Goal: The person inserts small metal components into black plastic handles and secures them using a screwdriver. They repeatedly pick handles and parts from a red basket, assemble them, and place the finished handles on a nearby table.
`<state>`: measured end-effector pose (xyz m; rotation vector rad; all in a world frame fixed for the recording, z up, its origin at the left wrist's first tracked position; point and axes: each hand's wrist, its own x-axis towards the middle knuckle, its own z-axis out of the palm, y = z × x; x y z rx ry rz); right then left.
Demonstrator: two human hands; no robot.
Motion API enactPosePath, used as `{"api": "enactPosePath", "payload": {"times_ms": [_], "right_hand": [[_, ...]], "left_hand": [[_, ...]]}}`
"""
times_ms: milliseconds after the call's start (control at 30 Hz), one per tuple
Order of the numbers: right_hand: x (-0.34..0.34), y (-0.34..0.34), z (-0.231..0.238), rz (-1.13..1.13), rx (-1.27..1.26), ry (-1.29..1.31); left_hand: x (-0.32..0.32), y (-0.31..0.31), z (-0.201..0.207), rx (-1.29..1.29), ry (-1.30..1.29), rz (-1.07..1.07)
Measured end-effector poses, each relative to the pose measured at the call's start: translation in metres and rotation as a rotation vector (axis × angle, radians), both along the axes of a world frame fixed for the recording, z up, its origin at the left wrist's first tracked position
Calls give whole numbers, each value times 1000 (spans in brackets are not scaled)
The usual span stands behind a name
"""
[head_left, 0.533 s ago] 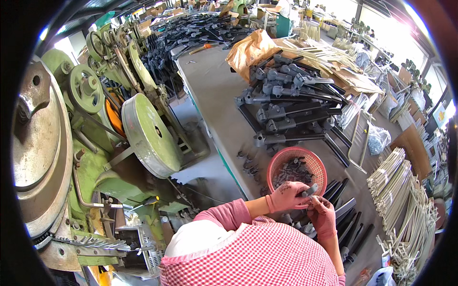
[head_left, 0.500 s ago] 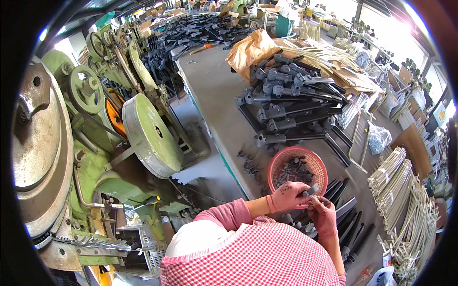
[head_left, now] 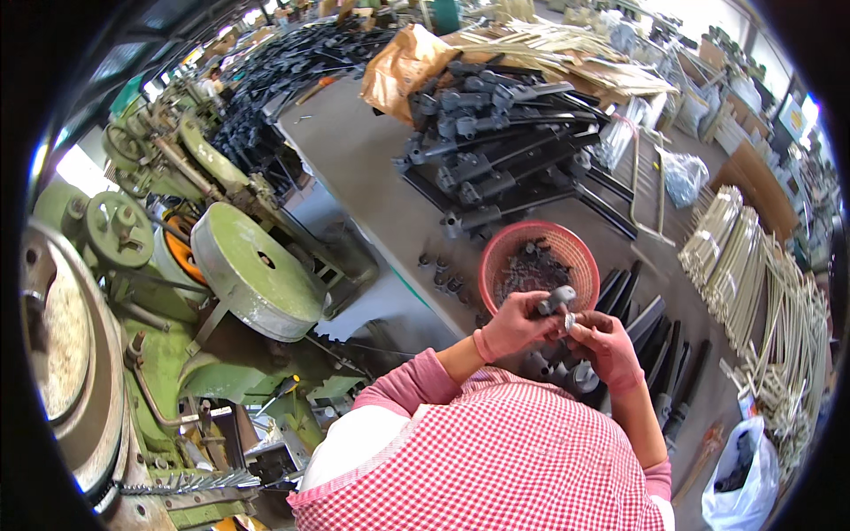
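Both hands wear pink gloves and meet just in front of a red plastic basket (head_left: 560, 235). My left hand (head_left: 518, 324) is closed on a grey fitting (head_left: 558, 299) with a rounded end. In my right hand (head_left: 611, 347), the fingertips pinch a small shiny metal piece (head_left: 570, 321) close beside the fitting. What this piece is exactly is too small to tell. Small dark parts (head_left: 533, 265) fill the basket. Below my hands, more grey fittings (head_left: 580, 379) lie on the table, partly covered by my right hand and the checked apron.
A heap of black tubes with grey joints (head_left: 500, 146) lies beyond the basket. Black tubes (head_left: 660, 354) lie right of my hands, with bundled pale rods (head_left: 739, 257) farther right. Green machinery with a large wheel (head_left: 257, 270) stands left of the table (head_left: 354, 168). A white bag (head_left: 745, 478) sits lower right.
The whole view has shifted, with the table and heap sitting farther left and higher. My hands stay together, and the fitting's rounded end now points upward and shows more clearly.
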<state>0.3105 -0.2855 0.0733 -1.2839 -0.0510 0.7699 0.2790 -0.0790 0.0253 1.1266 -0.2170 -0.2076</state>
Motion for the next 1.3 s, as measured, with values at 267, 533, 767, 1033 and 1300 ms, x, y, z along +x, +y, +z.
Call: {"api": "enactPosePath", "payload": {"times_ms": [267, 533, 767, 1033, 1300], "right_hand": [[-1, 2, -1, -72, 126, 106], [-8, 8, -6, -110, 132, 95], [-3, 11, -9, -121, 255, 246], [-1, 9, -1, -136, 278, 234], [-2, 4, -10, -169, 248, 10]], "left_hand": [[-2, -11, 9, 187, -186, 248], [-2, -8, 21, 670, -481, 319], [6, 3, 25, 659, -578, 189], [10, 3, 15, 449, -324, 107], [14, 1, 13, 256, -106, 70]]}}
